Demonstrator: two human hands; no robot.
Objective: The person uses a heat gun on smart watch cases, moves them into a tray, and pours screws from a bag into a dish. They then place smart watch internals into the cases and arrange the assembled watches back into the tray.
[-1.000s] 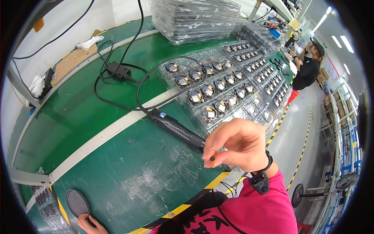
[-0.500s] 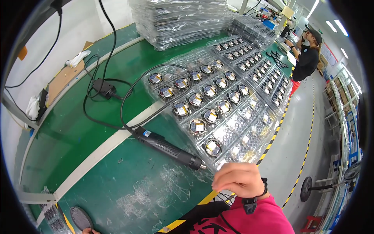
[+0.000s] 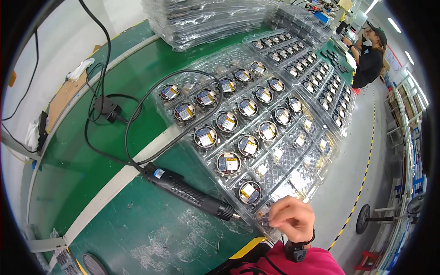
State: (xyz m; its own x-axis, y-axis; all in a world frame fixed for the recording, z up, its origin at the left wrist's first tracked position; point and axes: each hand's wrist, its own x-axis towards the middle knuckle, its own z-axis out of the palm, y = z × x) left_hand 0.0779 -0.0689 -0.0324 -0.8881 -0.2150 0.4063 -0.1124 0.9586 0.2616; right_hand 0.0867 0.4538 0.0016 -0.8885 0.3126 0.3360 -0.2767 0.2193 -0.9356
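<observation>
My right hand (image 3: 293, 219) is over the near corner of a clear plastic blister tray (image 3: 270, 181), its fingers curled and pinched together. What they hold, if anything, is too small to make out. Round electronic modules (image 3: 250, 192) with white and yellow labels fill several of the tray's pockets; the pockets nearest the hand look bare of them. Beside the tray lies a black electric screwdriver (image 3: 190, 192), its tip pointing toward my right hand. A dark grey oval piece (image 3: 94, 265) shows at the lower left edge. My left hand is out of view.
A tall stack of clear trays (image 3: 206, 23) stands at the back. More filled trays (image 3: 316, 87) reach away to the right. The screwdriver's black cable (image 3: 133, 110) loops over the green bench (image 3: 137, 201) and the tray. A person (image 3: 369, 57) in black sits farther along.
My right hand has moved slightly right and down, over the tray's near corner. The left fingertips beside the oval piece have left the view, and that piece sits lower. The whole view has shifted.
</observation>
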